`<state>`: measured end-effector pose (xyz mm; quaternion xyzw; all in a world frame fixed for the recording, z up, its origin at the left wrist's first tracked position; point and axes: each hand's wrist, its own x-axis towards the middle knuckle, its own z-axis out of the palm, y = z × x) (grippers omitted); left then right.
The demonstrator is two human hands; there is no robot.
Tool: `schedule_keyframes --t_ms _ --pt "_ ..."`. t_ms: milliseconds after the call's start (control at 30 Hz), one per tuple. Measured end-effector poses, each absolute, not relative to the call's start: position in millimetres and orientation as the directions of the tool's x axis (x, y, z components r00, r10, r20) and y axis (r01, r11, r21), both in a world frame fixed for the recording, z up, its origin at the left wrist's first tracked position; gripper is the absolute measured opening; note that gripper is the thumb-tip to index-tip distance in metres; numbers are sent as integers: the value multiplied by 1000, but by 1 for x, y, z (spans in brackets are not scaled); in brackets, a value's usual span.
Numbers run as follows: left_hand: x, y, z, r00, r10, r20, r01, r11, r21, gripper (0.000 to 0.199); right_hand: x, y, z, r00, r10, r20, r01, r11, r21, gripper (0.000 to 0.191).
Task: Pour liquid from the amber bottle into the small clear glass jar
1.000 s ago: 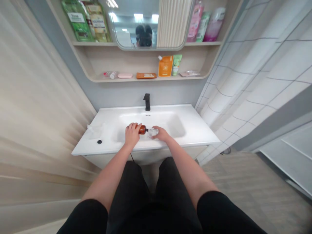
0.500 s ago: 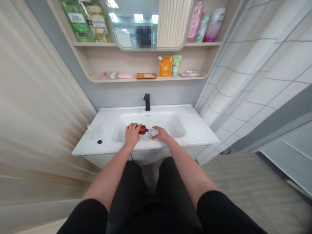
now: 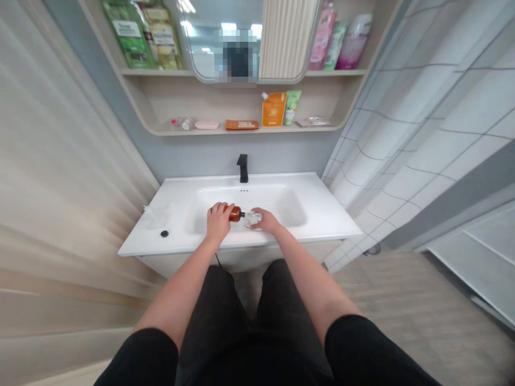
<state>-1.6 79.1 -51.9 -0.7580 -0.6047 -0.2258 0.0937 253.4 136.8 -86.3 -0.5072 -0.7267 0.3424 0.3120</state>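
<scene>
Over the white sink basin (image 3: pixel 292 206), my left hand (image 3: pixel 218 221) is wrapped round an amber-brown bottle (image 3: pixel 235 214). The bottle lies tilted on its side, its dark neck pointing right. My right hand (image 3: pixel 266 220) grips a small clear container (image 3: pixel 252 218), probably a cup, right at the bottle's mouth. Whether the two touch, and whether any liquid passes between them, I cannot tell. On the counter left of the basin lies a round black cap (image 3: pixel 164 234).
A black faucet (image 3: pixel 243 168) rises behind the basin. Crumpled clear plastic (image 3: pixel 157 215) rests on the left counter (image 3: pixel 139 244). Above, a wall shelf (image 3: pixel 193 132) holds an orange pouch (image 3: pixel 274 109), a green tube (image 3: pixel 292 108) and several bottles beside a mirror (image 3: pixel 209 59). A curtain hangs at left.
</scene>
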Motion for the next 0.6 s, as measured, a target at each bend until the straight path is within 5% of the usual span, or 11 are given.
schedule_keyframes --t_ms 600 --pt "0 77 -47 156 891 426 965 -229 126 62 253 135 -83 -292 949 122 498 260 -827 78"
